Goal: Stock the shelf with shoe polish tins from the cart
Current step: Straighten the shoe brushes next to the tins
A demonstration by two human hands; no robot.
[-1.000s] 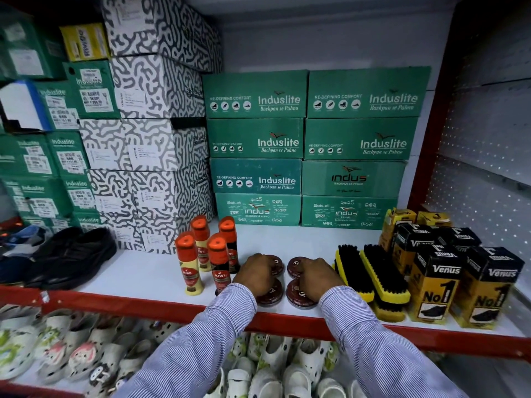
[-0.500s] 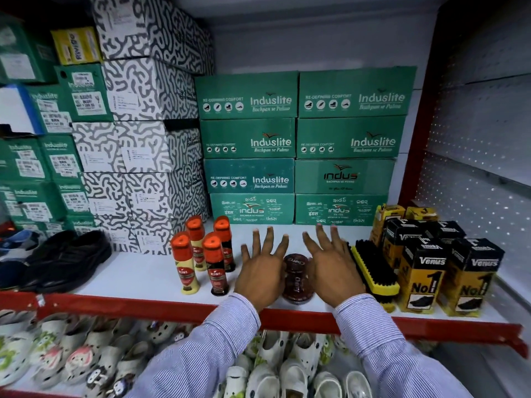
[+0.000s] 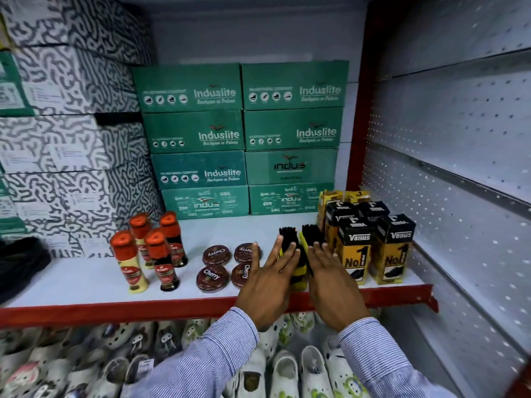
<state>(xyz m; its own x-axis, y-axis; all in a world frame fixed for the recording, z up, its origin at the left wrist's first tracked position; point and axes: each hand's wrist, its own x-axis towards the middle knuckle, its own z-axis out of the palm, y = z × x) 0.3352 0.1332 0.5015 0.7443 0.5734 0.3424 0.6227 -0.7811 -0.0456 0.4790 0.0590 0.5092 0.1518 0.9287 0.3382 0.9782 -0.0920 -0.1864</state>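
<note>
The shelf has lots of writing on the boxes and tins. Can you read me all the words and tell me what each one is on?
"Induslite": three green boxes.
"indus": the other green boxes.
"Cherry": four round tins.
"Venus", "No 1": black-and-yellow boxes.
Small print on the green boxes: too blurred.
Bottle labels: too blurred.
Patterned boxes' stickers: too blurred.

A white shelf (image 3: 71, 282) with a red front lip spans the frame, backed by a pale grey wall (image 3: 253, 33), with a red upright (image 3: 359, 110) and perforated grey side panel (image 3: 459, 156) at right.
</note>
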